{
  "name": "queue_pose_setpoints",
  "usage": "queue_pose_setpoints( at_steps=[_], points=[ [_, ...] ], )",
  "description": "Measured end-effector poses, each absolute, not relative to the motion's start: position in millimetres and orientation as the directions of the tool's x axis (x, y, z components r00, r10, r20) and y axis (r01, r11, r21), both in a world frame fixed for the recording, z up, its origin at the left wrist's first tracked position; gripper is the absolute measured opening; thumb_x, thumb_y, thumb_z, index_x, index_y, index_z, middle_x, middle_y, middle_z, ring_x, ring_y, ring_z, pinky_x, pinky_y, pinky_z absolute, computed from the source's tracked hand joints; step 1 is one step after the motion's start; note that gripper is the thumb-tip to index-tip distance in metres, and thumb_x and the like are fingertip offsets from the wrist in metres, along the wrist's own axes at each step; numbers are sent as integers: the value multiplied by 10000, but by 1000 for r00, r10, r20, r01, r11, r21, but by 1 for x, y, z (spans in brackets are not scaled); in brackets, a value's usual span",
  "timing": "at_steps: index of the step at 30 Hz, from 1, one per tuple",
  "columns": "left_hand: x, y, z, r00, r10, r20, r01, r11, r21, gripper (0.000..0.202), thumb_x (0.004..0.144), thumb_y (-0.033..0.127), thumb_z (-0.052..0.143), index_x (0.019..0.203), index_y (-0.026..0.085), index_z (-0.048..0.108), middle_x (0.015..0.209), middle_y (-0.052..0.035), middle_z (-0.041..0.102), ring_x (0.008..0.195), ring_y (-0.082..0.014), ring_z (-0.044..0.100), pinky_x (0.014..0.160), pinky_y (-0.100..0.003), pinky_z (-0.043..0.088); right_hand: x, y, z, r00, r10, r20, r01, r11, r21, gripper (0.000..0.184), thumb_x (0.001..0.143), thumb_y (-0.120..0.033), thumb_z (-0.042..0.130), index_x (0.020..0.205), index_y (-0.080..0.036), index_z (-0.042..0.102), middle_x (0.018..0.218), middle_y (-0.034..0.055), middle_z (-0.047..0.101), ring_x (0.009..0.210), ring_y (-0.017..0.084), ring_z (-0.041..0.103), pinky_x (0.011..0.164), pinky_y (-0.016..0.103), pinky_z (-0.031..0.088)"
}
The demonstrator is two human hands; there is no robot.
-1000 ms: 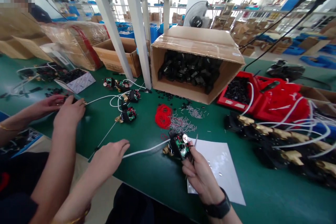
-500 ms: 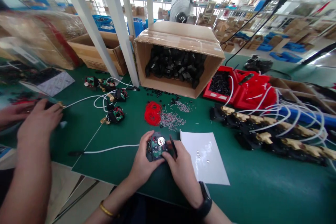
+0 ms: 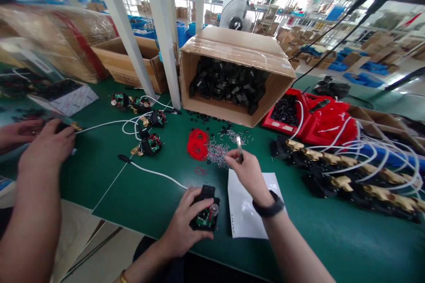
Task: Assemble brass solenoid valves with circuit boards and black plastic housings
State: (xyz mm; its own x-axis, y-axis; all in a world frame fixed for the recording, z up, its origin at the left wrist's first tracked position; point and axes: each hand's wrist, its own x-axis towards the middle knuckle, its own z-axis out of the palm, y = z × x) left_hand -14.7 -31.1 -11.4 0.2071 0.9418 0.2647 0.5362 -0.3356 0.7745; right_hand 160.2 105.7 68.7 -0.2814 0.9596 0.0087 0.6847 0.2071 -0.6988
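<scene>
My left hand (image 3: 187, 221) is closed around a black module with a green circuit board (image 3: 206, 216), held near the table's front edge. A white cable (image 3: 156, 172) runs from the module away to the left. My right hand (image 3: 247, 172) is raised over the scattered small metal pins (image 3: 217, 152) and pinches metal tweezers (image 3: 239, 148) that point upward. A white paper sheet (image 3: 245, 210) lies under my right wrist, which wears a black band.
A tipped cardboard box (image 3: 237, 53) of black parts stands behind. A red coil (image 3: 197, 143), several finished modules (image 3: 149, 143), red trays (image 3: 312, 119) and brass-fitted assemblies (image 3: 352, 177) lie around. A co-worker's hands (image 3: 44, 148) work at the left. White posts (image 3: 164, 35) rise behind.
My right hand let go of the module and moved up and away to the pins with the tweezers. My left hand drew the module closer to the table's front edge.
</scene>
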Motion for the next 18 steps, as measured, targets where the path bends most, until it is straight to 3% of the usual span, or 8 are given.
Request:
queue_pose_setpoints(
  at_steps=[3, 6, 9, 13, 18],
  points=[
    [-13, -36, -20, 221, 900, 376, 515, -435, 738, 652, 636, 318, 776, 1222, 351, 489, 1266, -99, 467, 1212, -330, 450, 991, -539, 394, 149, 144, 64, -346, 937, -53, 780, 256, -570, 78, 812, -152, 562, 783, -140, 634, 765, 53, 656, 702, 166, 597, 638, 263, 420],
    [-11, -36, -19, 217, 883, 416, 466, -468, 750, 671, 657, 284, 765, 1239, 357, 441, 1273, -102, 442, 1189, -304, 473, 939, -474, 457, 124, 145, 54, -529, 842, -105, 735, 393, -552, 30, 734, -161, 672, 734, -177, 647, 737, 10, 648, 689, 149, 594, 631, 240, 403],
    [-12, -33, -14, 225, 884, 410, 449, -467, 762, 654, 667, 285, 758, 1236, 344, 440, 1263, -102, 445, 1166, -286, 491, 925, -439, 471, 102, 127, 42, -614, 777, -139, 717, 475, -510, 110, 677, -159, 737, 728, -181, 642, 816, 30, 643, 762, 177, 601, 654, 253, 392],
    [-13, -33, -13, 215, 899, 380, 451, -437, 778, 638, 672, 296, 754, 1235, 320, 457, 1263, -108, 456, 1165, -295, 491, 933, -447, 465, 94, 114, 30, -621, 769, -153, 726, 491, -481, 56, 760, -111, 644, 746, -160, 621, 853, 72, 632, 783, 196, 598, 664, 277, 385],
    [-14, -32, -11, 207, 928, 308, 470, -371, 801, 597, 686, 366, 732, 1218, 291, 472, 1258, -123, 457, 1168, -309, 486, 944, -477, 453, 111, 124, 43, -619, 778, -108, 689, 472, -550, 94, 828, -133, 535, 744, -156, 570, 775, 37, 618, 716, 145, 554, 648, 244, 380]
  ],
)
